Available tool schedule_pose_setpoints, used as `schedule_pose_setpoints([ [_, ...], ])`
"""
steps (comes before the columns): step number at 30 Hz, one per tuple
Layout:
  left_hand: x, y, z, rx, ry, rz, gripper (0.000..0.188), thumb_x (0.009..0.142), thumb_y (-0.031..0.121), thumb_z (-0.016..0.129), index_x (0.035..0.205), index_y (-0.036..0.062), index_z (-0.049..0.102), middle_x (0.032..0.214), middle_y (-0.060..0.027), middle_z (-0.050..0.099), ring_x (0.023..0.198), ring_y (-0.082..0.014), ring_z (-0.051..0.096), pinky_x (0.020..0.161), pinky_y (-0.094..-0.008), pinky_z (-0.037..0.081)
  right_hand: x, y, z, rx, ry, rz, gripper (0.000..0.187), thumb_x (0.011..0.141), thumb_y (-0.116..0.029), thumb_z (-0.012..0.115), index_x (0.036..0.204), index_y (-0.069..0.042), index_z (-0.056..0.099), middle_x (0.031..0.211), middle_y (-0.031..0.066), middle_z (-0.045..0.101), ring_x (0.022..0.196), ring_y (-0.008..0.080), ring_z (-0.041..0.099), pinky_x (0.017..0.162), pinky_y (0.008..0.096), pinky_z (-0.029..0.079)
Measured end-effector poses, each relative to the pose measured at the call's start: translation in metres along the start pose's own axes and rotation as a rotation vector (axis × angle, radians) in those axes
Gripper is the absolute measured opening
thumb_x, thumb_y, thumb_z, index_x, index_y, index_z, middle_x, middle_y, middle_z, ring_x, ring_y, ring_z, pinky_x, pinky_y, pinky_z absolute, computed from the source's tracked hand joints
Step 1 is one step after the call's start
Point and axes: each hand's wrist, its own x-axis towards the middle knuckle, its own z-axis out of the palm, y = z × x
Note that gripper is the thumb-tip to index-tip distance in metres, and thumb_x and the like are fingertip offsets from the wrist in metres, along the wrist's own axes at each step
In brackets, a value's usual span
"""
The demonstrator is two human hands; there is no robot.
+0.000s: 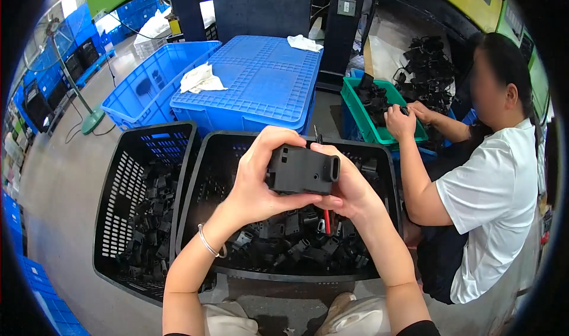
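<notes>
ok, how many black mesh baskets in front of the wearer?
2, side by side on the floor: one black basket on the left, one black basket under the hands, both holding black parts. Others may be out of view.

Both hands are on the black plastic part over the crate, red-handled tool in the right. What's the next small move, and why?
Probably bring the red-handled tool up to the black plastic part's edge. The left hand already steadies the part, while the right hand has the tool tucked low, its tip away from the part, above the black crate.
</notes>
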Motion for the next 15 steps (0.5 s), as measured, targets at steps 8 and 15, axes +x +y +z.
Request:
schedule_pose_setpoints([
  [8,-0.005,0.006,0.019,-0.674,0.370,-0.442,0.054,0.077,0.002,0.072,0.113,0.0100,0.033,0.118,-0.0134,0.054,0.103,-0.0181,0.058,0.089,-0.0320,0.047,0.006,0.003,0.005,-0.459,0.249,-0.588,0.024,0.098,-0.026,0.038,0.101,-0.004,0.047,0.069,0.0007,0.046,0.038,0.0059,0.039,0.034,0.0194,0.026],
  [15,-0.005,0.012,0.027,-0.984,0.351,-0.752,0.047,0.091,0.046,0.047,0.123,0.0124,0.040,0.122,-0.0129,0.051,0.110,-0.0255,0.054,0.094,-0.0436,0.043,0.004,0.001,0.012,-0.790,0.375,-0.710,0.027,0.083,-0.016,0.067,0.097,-0.005,0.047,0.070,-0.0035,0.045,0.064,0.0008,0.039,0.050,0.0191,0.031],
])
